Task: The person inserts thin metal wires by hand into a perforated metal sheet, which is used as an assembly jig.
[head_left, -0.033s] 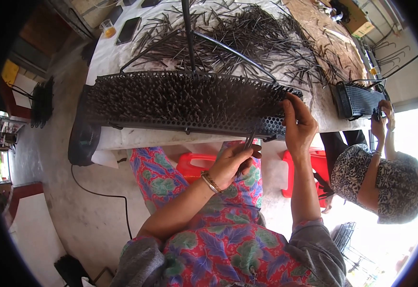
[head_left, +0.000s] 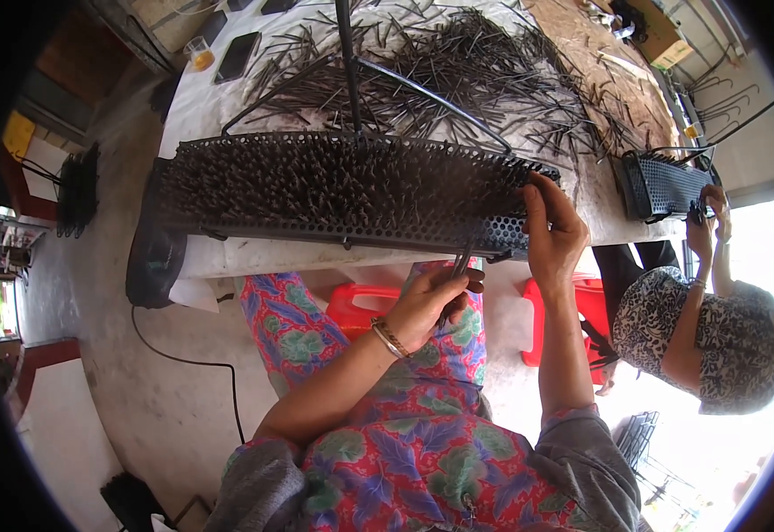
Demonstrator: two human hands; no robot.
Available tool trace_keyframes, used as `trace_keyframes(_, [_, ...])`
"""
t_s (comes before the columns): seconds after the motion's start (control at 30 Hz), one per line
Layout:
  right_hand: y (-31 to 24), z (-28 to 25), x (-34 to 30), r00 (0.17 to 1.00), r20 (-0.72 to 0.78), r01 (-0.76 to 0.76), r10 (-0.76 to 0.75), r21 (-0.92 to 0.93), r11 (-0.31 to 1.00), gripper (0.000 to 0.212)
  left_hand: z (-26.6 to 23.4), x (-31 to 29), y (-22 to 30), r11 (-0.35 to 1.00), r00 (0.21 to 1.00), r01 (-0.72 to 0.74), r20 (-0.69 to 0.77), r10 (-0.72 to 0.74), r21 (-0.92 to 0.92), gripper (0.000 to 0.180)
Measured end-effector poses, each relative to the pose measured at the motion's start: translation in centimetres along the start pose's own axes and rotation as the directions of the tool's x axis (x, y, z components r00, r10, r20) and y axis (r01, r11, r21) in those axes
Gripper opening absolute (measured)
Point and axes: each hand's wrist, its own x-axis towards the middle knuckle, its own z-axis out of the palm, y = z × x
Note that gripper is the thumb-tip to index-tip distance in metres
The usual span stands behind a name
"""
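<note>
A long black perforated panel (head_left: 504, 232) lies along the table's near edge. Short dark bristle-like strips (head_left: 316, 182) stand up from most of its holes, while bare holes show toward its right end. Below the panel's front edge, my left hand (head_left: 430, 306) is closed around a few thin dark strips (head_left: 462, 260), their tips pointing up. At the panel's right end is my right hand (head_left: 557, 232), thumb and fingers brought together against it. What those fingertips pinch, if anything, is hidden.
Loose dark strips (head_left: 484, 71) are heaped across the table behind a black metal stand (head_left: 349, 71). A phone (head_left: 238, 57) and a cup (head_left: 199, 53) sit far left. Another person (head_left: 715, 337) works at a second perforated panel (head_left: 666, 184) on the right, near red stools (head_left: 538, 328).
</note>
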Motion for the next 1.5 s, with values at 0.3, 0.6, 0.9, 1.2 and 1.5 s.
trace_keyframes(0.3, [-1.1,0.1,0.0,0.996,0.049,0.078,-0.075,-0.072,0.994,0.021,0.6,-0.3,1.1,0.998,0.997,0.052,-0.055,-0.054,-0.03,0.026])
trace_keyframes(0.6, [-0.3,1.3,-0.5,0.896,0.179,0.444,-0.407,-0.357,0.822,0.022,0.0,0.0,0.2,0.999,0.988,-0.028,-0.151,0.025,-0.019,0.023])
trace_keyframes(0.9, [-0.3,1.3,-0.6,0.862,0.229,0.507,-0.452,-0.368,0.78,0.021,0.0,-0.4,0.8,1.0,0.993,0.014,-0.121,-0.013,0.009,0.025])
trace_keyframes(1.2, [-1.8,-0.3,-1.9,0.844,0.501,-0.258,0.191,0.066,0.964,0.023,0.4,-0.6,1.4,0.969,0.987,-0.159,0.024,0.157,0.189,0.027])
trace_keyframes(1.5, [-2.2,0.5,-0.1,0.971,0.22,-0.153,0.097,0.251,0.956,0.012,-0.5,-0.4,0.5,0.964,0.989,-0.141,-0.018,0.149,0.226,0.025])
